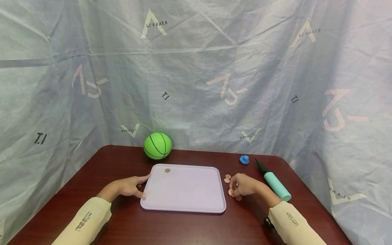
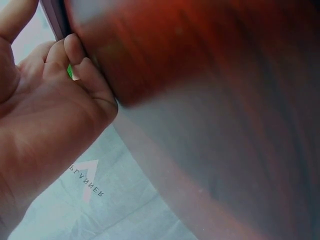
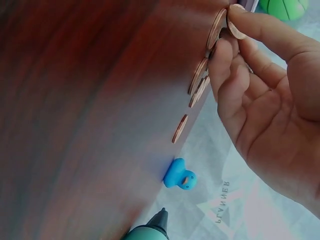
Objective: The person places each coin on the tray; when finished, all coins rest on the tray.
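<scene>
My left hand (image 1: 130, 186) holds the left edge of a pale lilac tray (image 1: 183, 208), its thumb over the rim. In the left wrist view several fingers (image 2: 90, 82) curl low beside the tray's side, close to the tabletop. Just right of the tray, my right hand (image 1: 243, 184) pinches a copper-coloured coin (image 3: 236, 22) between thumb and fingertips. Around it on the table lie several more coins, among them one coin (image 1: 239, 197) partly under the hand and another coin (image 1: 228, 176) farther back. One coin (image 1: 167, 170) rests inside the tray near its back left corner.
A green ball (image 1: 157, 146) with black lines sits behind the tray. At the back right are a small blue rubber duck (image 1: 244, 160) and a teal pump (image 1: 277, 185) with a black nozzle, close to the right forearm. Grey printed sheeting (image 1: 190, 102) hangs around the dark red table (image 1: 183, 228).
</scene>
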The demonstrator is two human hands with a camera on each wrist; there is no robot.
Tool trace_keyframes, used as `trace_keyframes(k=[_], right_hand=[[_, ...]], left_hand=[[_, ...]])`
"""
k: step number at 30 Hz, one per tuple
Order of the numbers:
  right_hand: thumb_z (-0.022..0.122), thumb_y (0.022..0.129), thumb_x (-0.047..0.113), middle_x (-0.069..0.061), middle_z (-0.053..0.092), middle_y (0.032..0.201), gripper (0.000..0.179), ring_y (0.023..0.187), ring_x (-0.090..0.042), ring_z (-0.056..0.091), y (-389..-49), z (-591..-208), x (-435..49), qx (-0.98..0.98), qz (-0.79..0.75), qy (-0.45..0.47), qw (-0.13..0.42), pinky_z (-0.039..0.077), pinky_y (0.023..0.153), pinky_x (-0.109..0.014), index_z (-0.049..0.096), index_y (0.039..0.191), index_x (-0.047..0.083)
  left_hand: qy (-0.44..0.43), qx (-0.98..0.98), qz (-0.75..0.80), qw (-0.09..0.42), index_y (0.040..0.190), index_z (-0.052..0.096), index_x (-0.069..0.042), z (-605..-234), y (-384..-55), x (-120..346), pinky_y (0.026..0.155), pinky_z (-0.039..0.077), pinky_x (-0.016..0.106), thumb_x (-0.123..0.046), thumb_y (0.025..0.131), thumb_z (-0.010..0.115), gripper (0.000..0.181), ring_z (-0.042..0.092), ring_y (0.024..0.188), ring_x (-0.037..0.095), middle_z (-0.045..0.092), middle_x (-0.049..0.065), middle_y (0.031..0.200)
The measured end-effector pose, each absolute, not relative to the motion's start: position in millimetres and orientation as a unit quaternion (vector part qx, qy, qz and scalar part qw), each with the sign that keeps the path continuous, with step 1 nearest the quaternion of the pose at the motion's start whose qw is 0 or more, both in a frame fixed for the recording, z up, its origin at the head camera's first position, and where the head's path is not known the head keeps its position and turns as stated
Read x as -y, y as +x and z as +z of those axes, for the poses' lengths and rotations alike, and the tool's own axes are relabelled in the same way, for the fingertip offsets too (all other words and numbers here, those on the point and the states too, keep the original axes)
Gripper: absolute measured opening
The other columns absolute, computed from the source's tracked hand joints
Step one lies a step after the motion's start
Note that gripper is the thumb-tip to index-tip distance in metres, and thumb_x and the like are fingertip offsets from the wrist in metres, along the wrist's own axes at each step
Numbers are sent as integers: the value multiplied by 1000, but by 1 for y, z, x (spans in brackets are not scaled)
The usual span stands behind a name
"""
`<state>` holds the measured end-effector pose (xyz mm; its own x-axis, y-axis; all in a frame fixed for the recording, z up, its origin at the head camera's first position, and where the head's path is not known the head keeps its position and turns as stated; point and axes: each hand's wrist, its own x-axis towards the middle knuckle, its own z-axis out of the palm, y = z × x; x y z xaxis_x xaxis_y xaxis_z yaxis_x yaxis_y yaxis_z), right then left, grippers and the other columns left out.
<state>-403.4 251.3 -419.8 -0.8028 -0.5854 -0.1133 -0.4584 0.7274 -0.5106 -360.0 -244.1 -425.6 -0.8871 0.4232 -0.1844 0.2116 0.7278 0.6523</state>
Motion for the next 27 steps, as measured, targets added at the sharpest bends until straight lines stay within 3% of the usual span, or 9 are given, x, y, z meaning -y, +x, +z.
trace_keyframes(k=[9, 18, 27], right_hand=[[83, 79, 9, -3, 65, 83, 27, 56, -17, 60, -403, -421, -250, -901, -285, -276, 175, 48, 51, -29, 66, 100, 8], [82, 77, 2, -5, 67, 80, 21, 57, -17, 63, -401, -418, -248, -899, -281, -279, 184, 54, 56, -33, 68, 92, 8], [83, 77, 7, -3, 66, 75, 19, 54, -18, 62, -401, -419, -246, -901, -273, -291, 172, 54, 55, -32, 69, 90, 8]], left_hand=[[180, -914, 326, 163, 155, 26, -1, -426, -360, 245, 105, 38, 55, -20, 79, 83, 97, 45, 131, 47, 35, 30, 152], [180, -915, 322, 161, 155, 26, -1, -426, -361, 245, 105, 38, 56, -23, 79, 84, 98, 46, 130, 47, 35, 30, 152], [178, -915, 325, 160, 155, 27, -2, -427, -361, 244, 105, 38, 56, -21, 79, 84, 97, 46, 130, 47, 36, 30, 152]])
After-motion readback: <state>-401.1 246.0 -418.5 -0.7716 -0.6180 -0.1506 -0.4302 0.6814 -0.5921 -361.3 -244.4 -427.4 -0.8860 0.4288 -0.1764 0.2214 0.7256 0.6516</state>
